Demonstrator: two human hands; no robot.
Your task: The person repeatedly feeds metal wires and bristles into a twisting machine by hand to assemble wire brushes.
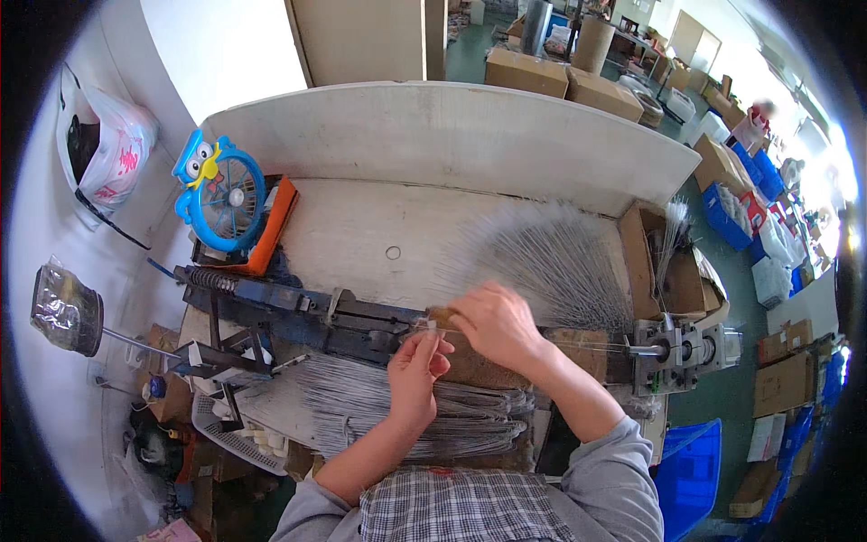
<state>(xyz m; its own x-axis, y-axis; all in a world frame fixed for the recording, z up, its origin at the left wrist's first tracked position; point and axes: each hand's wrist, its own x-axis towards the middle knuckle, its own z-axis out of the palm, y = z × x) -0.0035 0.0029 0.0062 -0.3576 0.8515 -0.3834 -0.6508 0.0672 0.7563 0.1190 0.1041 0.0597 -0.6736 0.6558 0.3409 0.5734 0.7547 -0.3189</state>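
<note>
Close together over the middle of the bench are both my hands. My left hand is closed in a pinch at the near end of a dark metal fixture; what is between its fingertips is too small to name. With closed fingers, my right hand grips a small tan-brown piece just above the left fingertips. Thin wires run from beneath my right wrist toward a metal clamp-like machine at the right. A bundle of thin grey wires lies between my forearms and the bench edge.
Behind my right hand a fan of loose wires spreads beside a cardboard box. A blue cartoon fan stands at the back left. A lamp reaches in from the left. A blue bin sits at the lower right.
</note>
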